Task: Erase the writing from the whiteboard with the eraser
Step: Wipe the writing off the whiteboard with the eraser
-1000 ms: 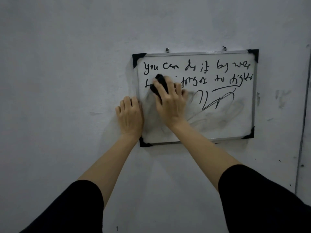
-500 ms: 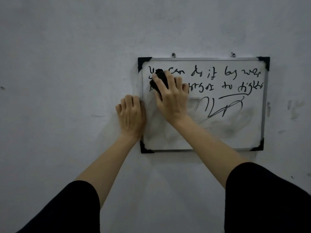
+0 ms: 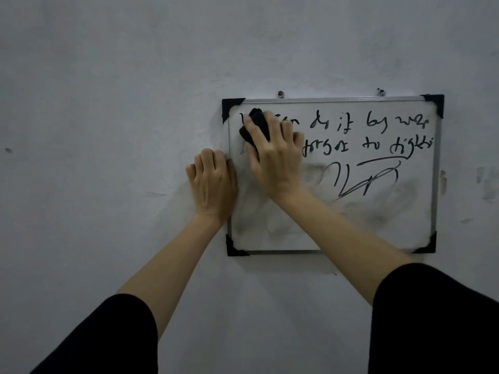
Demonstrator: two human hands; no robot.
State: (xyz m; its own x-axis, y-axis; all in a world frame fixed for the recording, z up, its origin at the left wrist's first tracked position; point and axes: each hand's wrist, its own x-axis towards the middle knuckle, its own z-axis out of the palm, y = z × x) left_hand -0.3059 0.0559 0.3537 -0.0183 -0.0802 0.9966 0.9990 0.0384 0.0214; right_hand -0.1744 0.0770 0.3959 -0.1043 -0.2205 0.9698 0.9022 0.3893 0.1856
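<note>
A small whiteboard [image 3: 378, 225] with a metal frame and black corners hangs on the wall. Black handwriting [image 3: 359, 136] fills its top two lines, with a scrawl below at centre. My right hand [image 3: 272, 160] presses a black eraser [image 3: 255, 126] against the board's upper left, over the first word of the top line. My left hand [image 3: 213, 182] lies flat against the wall, fingers curled, touching the board's left frame. The lower left of the board shows grey smears.
Two screws [image 3: 280, 93] above the top frame hold the board on the grey wall [image 3: 108, 103]. The wall has small scuffs right of the board [image 3: 486, 182]. Black sleeves cover both upper arms at the bottom.
My right hand has slid the eraser up from the second line to the top line, wiping away the start of both lines. My left hand stays at the left frame.
</note>
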